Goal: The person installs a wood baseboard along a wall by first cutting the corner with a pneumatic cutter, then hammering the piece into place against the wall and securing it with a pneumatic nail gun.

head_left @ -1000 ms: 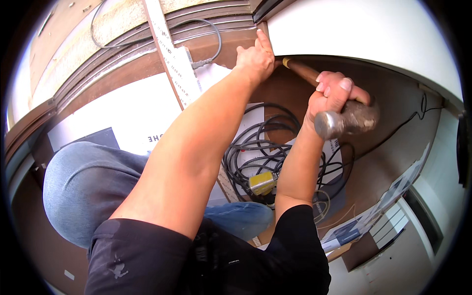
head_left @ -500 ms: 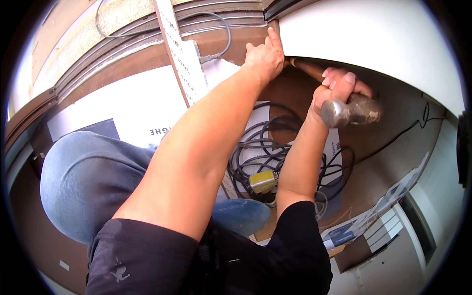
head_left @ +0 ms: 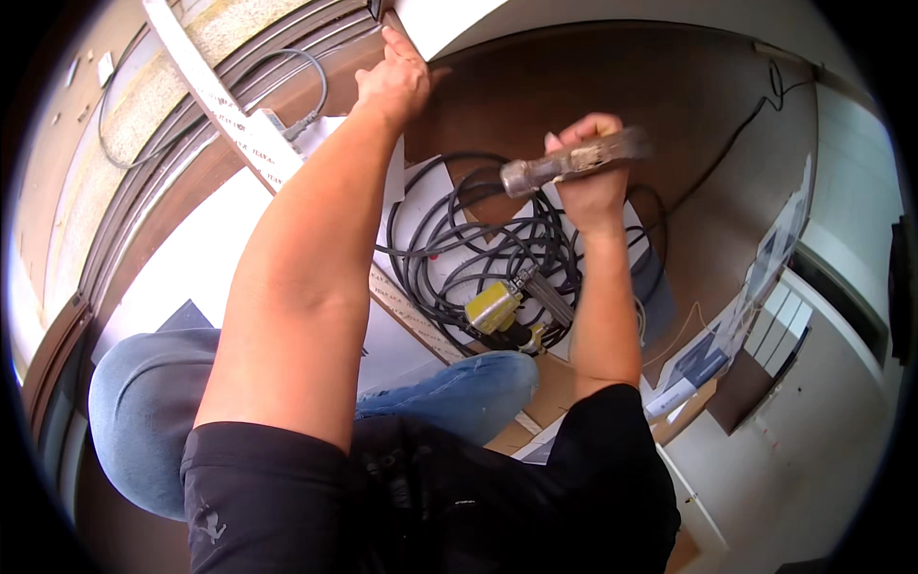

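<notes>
My right hand [head_left: 593, 182] is raised over the coiled cable and closed around a hammer [head_left: 564, 165]. The worn metal hammer head is partly smeared by motion, and its handle is hidden from sight. My left arm reaches far forward. At the corner where a white panel [head_left: 445, 24] meets the brown window frame, my left hand [head_left: 394, 84] rests with its leading fingers stretched out against the edge. The other fingers of that hand are partly hidden. A loose heap of black cable [head_left: 449, 230] lies between my arms, with a yellow-and-black power tool [head_left: 492, 306] at its near side.
A long printed strip [head_left: 225, 110] slants across the metal window track [head_left: 296, 33], beside a grey cord [head_left: 320, 86]. White cardboard [head_left: 182, 239] covers the floor at left. My jeans-clad knee [head_left: 153, 402] is beside it. A thin black cord [head_left: 727, 153] runs along the brown surface at right.
The view has shifted, so the scene sits further left and more brown surface shows. My right hand and the hammer have swung, the head now turned differently. My left hand stays at the panel corner.
</notes>
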{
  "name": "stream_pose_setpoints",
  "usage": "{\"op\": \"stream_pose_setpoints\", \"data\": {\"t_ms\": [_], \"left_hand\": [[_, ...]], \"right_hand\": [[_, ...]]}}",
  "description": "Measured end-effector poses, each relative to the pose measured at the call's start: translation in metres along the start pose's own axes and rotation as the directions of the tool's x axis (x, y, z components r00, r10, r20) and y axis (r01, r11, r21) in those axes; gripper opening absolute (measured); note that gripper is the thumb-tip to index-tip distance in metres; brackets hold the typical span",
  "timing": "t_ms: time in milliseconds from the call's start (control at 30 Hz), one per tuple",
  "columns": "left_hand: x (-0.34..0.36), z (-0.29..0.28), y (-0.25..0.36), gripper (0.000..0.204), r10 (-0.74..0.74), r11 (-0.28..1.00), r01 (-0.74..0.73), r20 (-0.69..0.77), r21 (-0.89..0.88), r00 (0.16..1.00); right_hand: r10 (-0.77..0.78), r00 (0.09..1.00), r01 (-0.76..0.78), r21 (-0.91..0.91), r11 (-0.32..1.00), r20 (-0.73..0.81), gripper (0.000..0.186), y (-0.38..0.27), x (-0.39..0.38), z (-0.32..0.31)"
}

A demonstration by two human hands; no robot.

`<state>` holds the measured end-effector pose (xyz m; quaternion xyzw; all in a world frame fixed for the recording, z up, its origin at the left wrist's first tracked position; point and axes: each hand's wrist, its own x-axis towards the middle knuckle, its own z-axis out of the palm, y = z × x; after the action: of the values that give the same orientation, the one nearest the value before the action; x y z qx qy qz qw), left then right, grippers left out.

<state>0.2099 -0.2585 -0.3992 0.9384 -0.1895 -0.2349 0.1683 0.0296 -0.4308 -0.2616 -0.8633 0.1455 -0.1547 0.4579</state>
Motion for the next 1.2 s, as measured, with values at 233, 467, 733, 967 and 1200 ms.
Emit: {"op": "stream_pose_setpoints", "data": {"t_ms": [233,467,733,967,1200], "left_hand": [[0.001,0.001,-0.004,0.119,-0.035,0.999,0.035,-0.003,-0.023,0.999],[-0.006,-0.008,0.004,0.109,-0.008,1.000,0.008,0.009,-0.014,1.000],[-0.008,0.001,0.007,0.109,0.006,1.000,-0.006,-0.015,0.020,1.000],[-0.021,-0.014,0.013,0.117,-0.033,0.992,0.049,0.137,-0.116,0.990],[-0.013,-0.015,0.008,0.113,0.042,0.998,-0.041,-0.027,0.039,0.999]], "right_hand": [[0.577,0.807,-0.313,-0.738,0.597,0.124,0.047,0.156,-0.069,-0.117],[0.405,0.898,-0.150,-0.748,0.646,0.170,0.046,0.206,-0.100,-0.129],[0.516,0.681,-0.565,0.075,0.822,-0.519,0.027,0.089,-0.290,-0.046],[0.952,-0.161,-0.316,0.900,-0.301,0.262,0.113,0.000,-0.370,0.024],[0.952,-0.211,-0.277,0.920,-0.276,0.221,0.081,0.032,-0.354,0.039]]}}
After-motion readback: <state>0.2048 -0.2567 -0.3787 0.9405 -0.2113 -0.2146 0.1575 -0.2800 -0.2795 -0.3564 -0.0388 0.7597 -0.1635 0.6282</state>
